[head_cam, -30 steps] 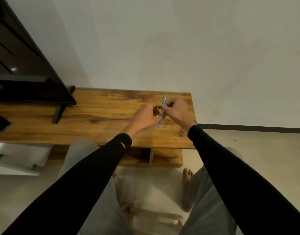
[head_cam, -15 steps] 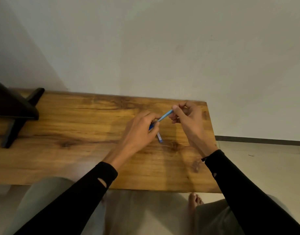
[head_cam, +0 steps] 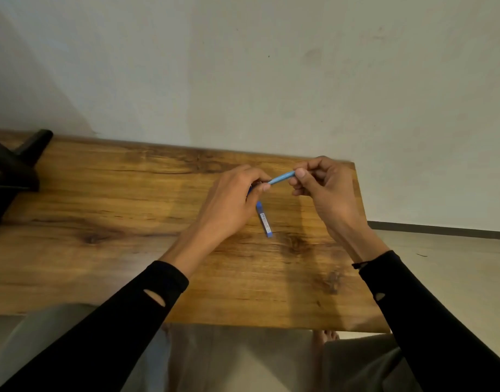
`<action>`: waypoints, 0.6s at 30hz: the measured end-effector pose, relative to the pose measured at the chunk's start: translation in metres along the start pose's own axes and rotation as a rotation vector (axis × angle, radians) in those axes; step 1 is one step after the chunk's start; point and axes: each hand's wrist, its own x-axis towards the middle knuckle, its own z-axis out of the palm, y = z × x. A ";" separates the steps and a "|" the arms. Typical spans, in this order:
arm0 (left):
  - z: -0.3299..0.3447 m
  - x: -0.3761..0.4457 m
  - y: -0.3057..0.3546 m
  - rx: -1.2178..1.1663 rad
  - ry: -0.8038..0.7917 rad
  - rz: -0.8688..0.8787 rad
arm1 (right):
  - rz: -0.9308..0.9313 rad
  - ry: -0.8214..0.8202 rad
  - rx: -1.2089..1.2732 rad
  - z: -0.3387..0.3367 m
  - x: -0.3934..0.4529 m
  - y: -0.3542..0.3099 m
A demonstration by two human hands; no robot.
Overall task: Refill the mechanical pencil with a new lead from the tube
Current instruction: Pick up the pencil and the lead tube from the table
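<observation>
Over the wooden table [head_cam: 107, 267], both hands pinch the light-blue mechanical pencil [head_cam: 281, 177] — left hand [head_cam: 229, 205] one end, right hand [head_cam: 325, 188] the other. Lead tube [head_cam: 264, 219] lies below on the wood — light, slick; leads probably brittle, so grip the tube body.

The pencil [head_cam: 281, 178] is light blue. Just below it, the lead tube [head_cam: 264, 219] is darker blue with a pale printed label. The tabletop [head_cam: 116, 210] is honey-brown wood with dark grain streaks and knots. Both sleeves [head_cam: 124, 321] are black.
</observation>
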 end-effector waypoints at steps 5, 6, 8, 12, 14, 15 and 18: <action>-0.006 0.006 -0.012 -0.018 0.055 -0.111 | -0.085 0.118 -0.475 -0.001 0.008 0.005; -0.007 0.007 -0.015 -0.037 0.069 -0.144 | -0.095 0.079 -0.621 0.000 0.008 0.010; -0.009 0.009 -0.018 -0.050 0.080 -0.177 | -0.085 -0.049 -0.823 0.008 0.005 0.020; -0.009 0.008 -0.019 -0.025 0.049 -0.195 | -0.131 -0.103 -0.958 0.014 0.005 0.034; -0.007 0.007 -0.018 -0.020 0.042 -0.206 | -0.129 -0.099 -0.928 0.011 0.008 0.034; -0.007 0.007 -0.018 -0.016 0.042 -0.209 | -0.125 -0.109 -0.929 0.010 0.009 0.033; -0.007 0.007 -0.017 -0.008 0.045 -0.212 | -0.100 -0.157 -0.916 0.005 0.010 0.028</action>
